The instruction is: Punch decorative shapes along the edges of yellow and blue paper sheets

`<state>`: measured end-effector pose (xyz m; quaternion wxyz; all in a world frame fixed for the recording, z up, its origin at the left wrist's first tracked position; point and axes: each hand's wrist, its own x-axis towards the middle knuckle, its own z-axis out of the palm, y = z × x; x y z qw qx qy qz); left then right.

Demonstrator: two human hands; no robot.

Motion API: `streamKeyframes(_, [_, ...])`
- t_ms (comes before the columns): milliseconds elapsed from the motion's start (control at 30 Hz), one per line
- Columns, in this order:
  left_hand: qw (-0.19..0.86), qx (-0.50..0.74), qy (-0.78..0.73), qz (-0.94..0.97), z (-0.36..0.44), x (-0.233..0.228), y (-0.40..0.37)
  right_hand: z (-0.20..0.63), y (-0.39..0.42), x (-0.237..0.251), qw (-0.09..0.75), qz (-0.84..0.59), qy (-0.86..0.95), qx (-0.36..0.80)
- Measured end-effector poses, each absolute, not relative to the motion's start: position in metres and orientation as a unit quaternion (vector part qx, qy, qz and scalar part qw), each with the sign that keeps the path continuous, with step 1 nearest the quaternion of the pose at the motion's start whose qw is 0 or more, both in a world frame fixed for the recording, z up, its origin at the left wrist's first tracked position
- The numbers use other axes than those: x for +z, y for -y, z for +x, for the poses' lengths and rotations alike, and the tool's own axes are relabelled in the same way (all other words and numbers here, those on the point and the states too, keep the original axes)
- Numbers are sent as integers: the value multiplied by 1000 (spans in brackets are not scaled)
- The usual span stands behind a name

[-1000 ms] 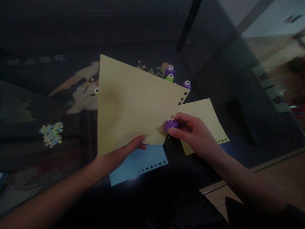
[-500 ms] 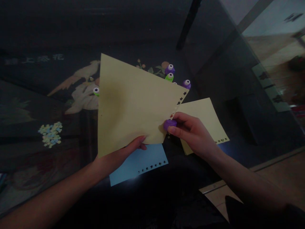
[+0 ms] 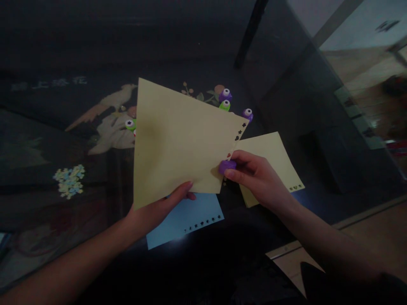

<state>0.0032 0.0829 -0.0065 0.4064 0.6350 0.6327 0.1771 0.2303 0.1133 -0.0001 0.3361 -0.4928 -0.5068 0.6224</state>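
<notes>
The left hand holds the yellow paper sheet at its lower edge, lifted above the table. The right hand pinches a purple paper punch on the sheet's right edge.

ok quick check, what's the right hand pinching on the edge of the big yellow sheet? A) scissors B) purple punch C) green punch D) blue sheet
B: the right hand pinches a small purple punch on the right edge of the big yellow sheet, just below a row of punched shapes; the left hand holds the sheet's lower edge.
</notes>
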Motion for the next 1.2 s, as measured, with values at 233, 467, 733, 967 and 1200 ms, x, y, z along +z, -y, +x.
streamKeyframes(233, [453, 192, -646, 583, 2, -9, -84, 232, -114, 2, 333, -475, 511, 634])
streamKeyframes(467, [470, 187, -636, 583, 1, -6, -87, 237, -114, -4, 308, -481, 511, 643])
streamKeyframes(733, [470, 196, -633, 583, -1, -8, -87, 247, -119, 8, 285, -486, 529, 635])
streamKeyframes(967, [483, 213, -635, 564, 0, -4, -89, 248, -122, 12, 280, -489, 545, 621])
streamKeyframes(1200, [487, 235, -631, 555, 1, 1, -91, 249, -123, 1, 289, -484, 515, 645])
